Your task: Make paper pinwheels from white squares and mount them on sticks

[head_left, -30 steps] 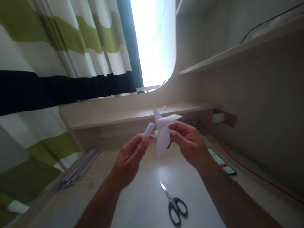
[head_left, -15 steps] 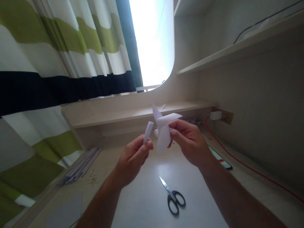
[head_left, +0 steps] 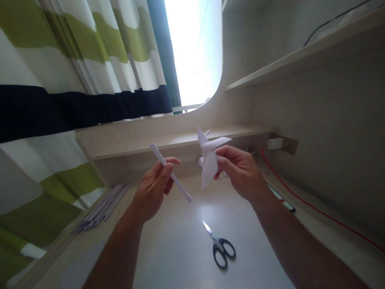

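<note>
Between the thumb and fingers of my left hand (head_left: 155,186) is a thin white rolled paper stick (head_left: 179,186), tilted with its upper end to the left. My right hand (head_left: 239,170) pinches a white paper pinwheel (head_left: 209,163) by its side, its curved blades fanning out to the left. A small thin tip pokes from the pinwheel's centre. The stick and the pinwheel are apart. Below both hands, scissors (head_left: 219,245) with black handles lie on the desk, blades nearly closed.
A bundle of paper sticks (head_left: 104,206) lies at the desk's left. At the right are a phone (head_left: 282,198) and a red cable (head_left: 296,196) running from a white charger (head_left: 275,143). A low shelf (head_left: 174,141) spans the back, beside a striped curtain (head_left: 120,72).
My left hand has moved left, away from the pinwheel, and the paper stick has turned so that its lower end points right. The pinwheel has shifted only slightly.
</note>
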`<state>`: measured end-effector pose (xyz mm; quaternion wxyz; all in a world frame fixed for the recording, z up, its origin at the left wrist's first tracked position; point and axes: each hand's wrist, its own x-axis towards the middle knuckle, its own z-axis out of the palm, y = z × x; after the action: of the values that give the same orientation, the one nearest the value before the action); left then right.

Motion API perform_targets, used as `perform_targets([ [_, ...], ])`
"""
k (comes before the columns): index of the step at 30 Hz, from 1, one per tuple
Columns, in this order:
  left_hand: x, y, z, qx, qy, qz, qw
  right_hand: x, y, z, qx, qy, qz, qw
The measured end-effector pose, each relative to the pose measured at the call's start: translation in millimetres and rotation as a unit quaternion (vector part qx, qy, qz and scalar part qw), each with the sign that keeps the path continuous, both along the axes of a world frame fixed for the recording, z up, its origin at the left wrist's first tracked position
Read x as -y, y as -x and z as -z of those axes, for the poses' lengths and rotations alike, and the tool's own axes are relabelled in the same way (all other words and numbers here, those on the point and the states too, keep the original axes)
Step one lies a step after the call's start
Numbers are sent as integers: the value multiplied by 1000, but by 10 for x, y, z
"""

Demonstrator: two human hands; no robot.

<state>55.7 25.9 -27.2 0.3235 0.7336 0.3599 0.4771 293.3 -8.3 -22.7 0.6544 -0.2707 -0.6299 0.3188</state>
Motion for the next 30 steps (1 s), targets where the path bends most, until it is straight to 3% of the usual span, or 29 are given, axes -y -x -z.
perform_targets([
  [6,44,-6,-53,77,-10,25,997,-59,28,21,15,11,9,1000],
  [13,114,66,-101,-75,-35,110,991,124,53,-56,33,-13,21,999],
  [18,172,-7,-84,-86,-26,157,984,183,84,-53,39,-20,24,999],
  [30,179,-156,125,-67,-44,114,990,189,90,-81,56,-21,58,997],
])
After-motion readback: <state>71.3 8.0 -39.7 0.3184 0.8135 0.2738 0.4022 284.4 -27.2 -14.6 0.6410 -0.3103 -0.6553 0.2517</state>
